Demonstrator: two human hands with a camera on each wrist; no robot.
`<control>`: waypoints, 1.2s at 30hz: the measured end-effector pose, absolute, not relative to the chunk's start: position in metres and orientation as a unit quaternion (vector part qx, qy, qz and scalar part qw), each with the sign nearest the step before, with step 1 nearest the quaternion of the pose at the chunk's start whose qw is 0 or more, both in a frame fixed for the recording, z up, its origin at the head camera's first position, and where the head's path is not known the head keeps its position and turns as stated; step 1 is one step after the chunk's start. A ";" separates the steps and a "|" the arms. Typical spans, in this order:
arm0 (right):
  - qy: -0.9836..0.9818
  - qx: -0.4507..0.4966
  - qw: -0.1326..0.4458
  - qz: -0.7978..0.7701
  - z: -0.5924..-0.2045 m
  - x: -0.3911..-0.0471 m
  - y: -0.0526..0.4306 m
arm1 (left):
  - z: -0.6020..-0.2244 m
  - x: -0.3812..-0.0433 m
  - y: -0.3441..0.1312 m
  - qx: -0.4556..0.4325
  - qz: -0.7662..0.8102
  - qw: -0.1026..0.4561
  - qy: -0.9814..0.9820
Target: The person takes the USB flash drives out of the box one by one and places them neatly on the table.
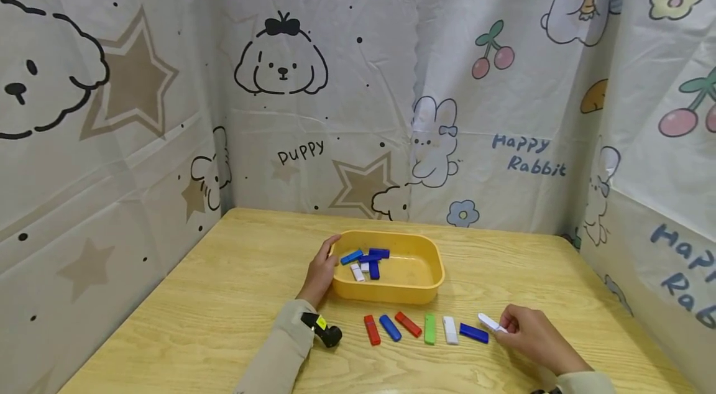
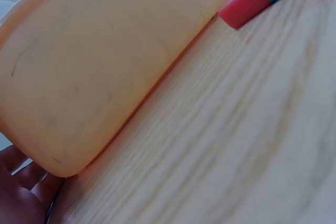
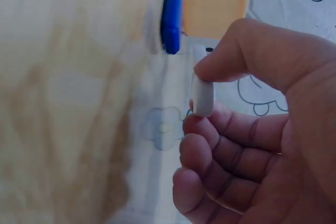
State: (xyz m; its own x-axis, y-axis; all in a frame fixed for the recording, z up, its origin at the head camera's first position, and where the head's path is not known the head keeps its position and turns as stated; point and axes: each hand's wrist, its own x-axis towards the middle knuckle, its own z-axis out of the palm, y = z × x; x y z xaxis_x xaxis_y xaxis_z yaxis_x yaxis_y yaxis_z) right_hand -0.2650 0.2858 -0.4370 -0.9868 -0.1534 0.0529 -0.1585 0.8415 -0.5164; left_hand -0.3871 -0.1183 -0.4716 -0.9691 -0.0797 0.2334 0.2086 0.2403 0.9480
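A yellow plastic basin (image 1: 386,294) stands on the table with several blue and white USB sticks (image 1: 374,270) lying at its left end. My left hand (image 1: 321,273) grips the basin's left side, thumb near the rim; the left wrist view shows its fingers (image 2: 31,179) at the basin's corner. Between thumb and index finger my right hand (image 1: 534,335) pinches a white USB stick (image 3: 203,95), its far end pointing out toward the left. That hand is at the right end of a row of sticks, close to a blue USB stick (image 1: 473,333).
In front of the basin the row also holds two red sticks (image 1: 371,330), a blue one (image 1: 390,327), a green one (image 1: 429,329) and a white one (image 1: 450,330). The wooden table (image 1: 224,294) is enclosed by printed curtains (image 1: 313,120) at the back and sides.
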 end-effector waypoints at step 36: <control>-0.957 0.048 -0.051 0.282 -0.448 -0.267 0.291 | -0.472 -0.389 -0.118 -0.040 -0.611 0.111 -0.783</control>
State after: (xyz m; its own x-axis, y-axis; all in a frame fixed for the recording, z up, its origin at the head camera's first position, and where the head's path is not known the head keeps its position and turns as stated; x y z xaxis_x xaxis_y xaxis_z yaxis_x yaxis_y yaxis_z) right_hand -0.2667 0.2905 -0.4482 -0.9903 -0.1200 -0.0707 -0.0624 0.8362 -0.5449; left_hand -0.3890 -0.1182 -0.4716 -0.9721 -0.0737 0.2228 0.1983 0.2497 0.9478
